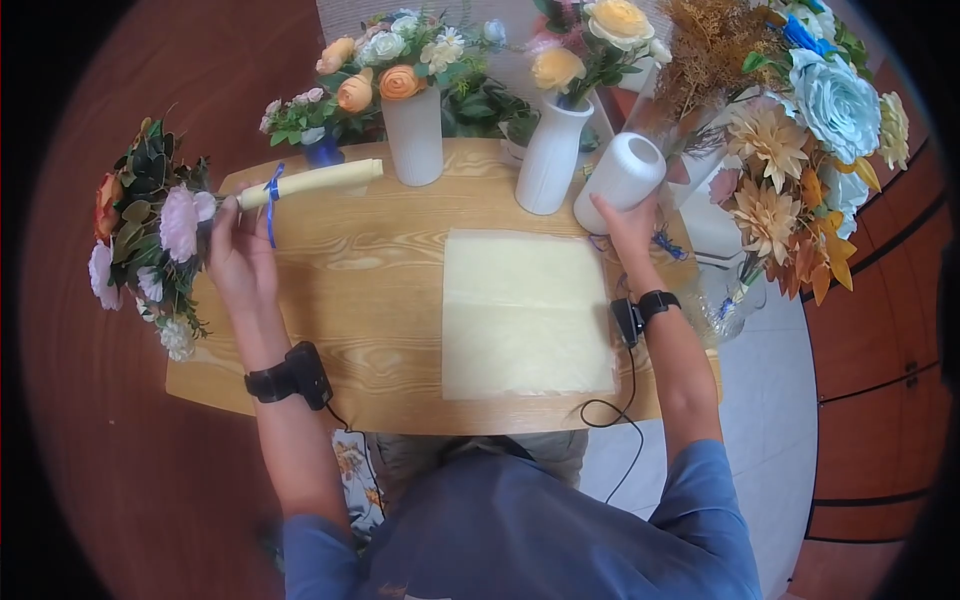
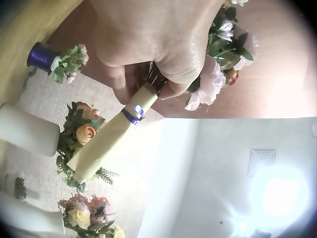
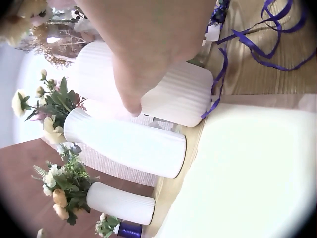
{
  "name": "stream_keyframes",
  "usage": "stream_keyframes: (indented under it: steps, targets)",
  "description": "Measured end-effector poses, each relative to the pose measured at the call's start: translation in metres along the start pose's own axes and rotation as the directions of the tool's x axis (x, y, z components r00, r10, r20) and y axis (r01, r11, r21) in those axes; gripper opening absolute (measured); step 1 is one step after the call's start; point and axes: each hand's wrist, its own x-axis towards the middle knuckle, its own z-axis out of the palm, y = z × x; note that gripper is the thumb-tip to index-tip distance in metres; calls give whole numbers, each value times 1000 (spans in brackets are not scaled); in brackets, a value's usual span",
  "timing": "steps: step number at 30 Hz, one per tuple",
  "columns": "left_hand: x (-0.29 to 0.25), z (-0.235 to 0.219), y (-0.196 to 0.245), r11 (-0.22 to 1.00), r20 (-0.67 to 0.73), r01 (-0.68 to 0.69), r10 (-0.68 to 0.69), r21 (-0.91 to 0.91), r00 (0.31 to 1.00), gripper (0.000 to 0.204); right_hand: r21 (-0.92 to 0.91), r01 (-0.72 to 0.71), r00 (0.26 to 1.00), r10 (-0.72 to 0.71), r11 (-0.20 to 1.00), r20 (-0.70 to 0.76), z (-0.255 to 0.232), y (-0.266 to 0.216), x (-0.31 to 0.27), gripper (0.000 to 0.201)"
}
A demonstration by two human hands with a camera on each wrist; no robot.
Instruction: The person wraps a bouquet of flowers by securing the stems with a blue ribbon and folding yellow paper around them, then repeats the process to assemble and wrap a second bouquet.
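At the left, my left hand [image 1: 240,255] grips the stems of a bouquet [image 1: 178,225] just below its cream paper wrap [image 1: 320,182], which is tied with a blue ribbon [image 1: 272,200]. In the left wrist view, thumb and fingers of the hand [image 2: 153,44] close round the stems at the end of the wrap [image 2: 104,144]. On the right, my right hand [image 1: 632,222] holds an empty-mouthed white vase [image 1: 622,180], tilted slightly. The right wrist view shows the hand [image 3: 148,54] round the ribbed vase [image 3: 178,94].
Two white vases [image 1: 413,140] [image 1: 552,160] with flowers stand at the table's back, beside a small blue pot [image 1: 323,152]. Cream paper sheets [image 1: 530,315] lie mid-table. Large bouquets [image 1: 790,170] stand at the right. Purple ribbon [image 3: 267,49] curls near the held vase.
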Motion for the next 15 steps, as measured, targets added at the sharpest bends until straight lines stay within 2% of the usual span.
stream_keyframes:
  steps: [4,7,9,10,12,13,15]
  targets:
    - [0,0,-1,999,43,34,-33,-37,999,18,-25,-8,997,10,1000,77,4,21,12,92]
    - [2,-2,-4,999,33,41,-40,-28,999,17,14,57,988,-59,998,142,-2,24,12,86]
    - [4,-6,-7,999,19,46,-45,-25,999,17,13,-50,982,47,999,183,-14,21,10,77]
    - [5,-7,-7,999,17,33,-33,-31,999,18,5,-58,981,56,998,187,-19,26,9,77]
    - [7,-9,-6,1000,24,22,-22,-15,999,20,-242,-147,937,213,959,276,-30,35,5,71]
    - [7,-10,-6,999,21,34,-34,-16,999,20,-251,-154,935,223,956,275,-37,27,-3,71]
    - [10,-12,-7,999,46,44,-43,-17,998,22,-545,-36,874,290,838,389,-50,1,-14,64]
